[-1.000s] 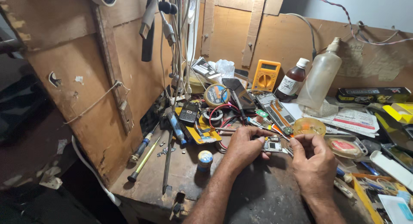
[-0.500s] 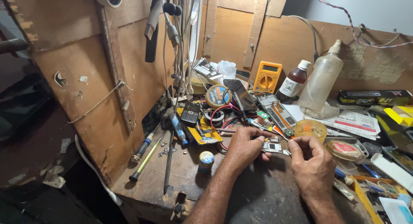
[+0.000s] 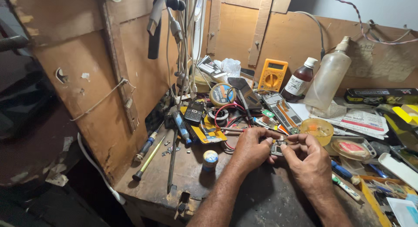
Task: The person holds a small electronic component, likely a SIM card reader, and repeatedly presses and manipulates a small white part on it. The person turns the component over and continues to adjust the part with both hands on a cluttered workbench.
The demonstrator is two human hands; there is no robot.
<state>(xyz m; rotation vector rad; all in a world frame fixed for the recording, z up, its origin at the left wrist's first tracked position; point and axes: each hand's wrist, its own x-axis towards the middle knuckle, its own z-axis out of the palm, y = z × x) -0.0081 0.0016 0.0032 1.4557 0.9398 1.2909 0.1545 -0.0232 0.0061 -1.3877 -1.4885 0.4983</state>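
**Small circuit board held in both hands over cluttered bench**

The small circuit board (image 3: 277,147) sits between the two hands, just above the dark front part of the workbench (image 3: 183,174). The left hand (image 3: 249,149) pinches its left edge with fingers closed narrowly on it; the right hand (image 3: 310,160) grips the right edge the same way, fingertips curled tight. Both holds look firm, though the board is largely hidden by the fingers.

Progress, as a judgement: the board is out of any casing and under close handling. No tool is applied to it, so work on it appears to be at an inspection or fitting stage, with no finished result in view.

Count of surrounding items: one yellow meter (image 3: 272,74) against the back wall, one brown bottle (image 3: 299,80), one clear plastic squeeze bottle (image 3: 327,79), one small black phone (image 3: 193,112), one round yellow dish (image 3: 317,129), one small round tin (image 3: 210,158) near the left forearm, and two screwdrivers (image 3: 148,145) lying at the bench's left edge.
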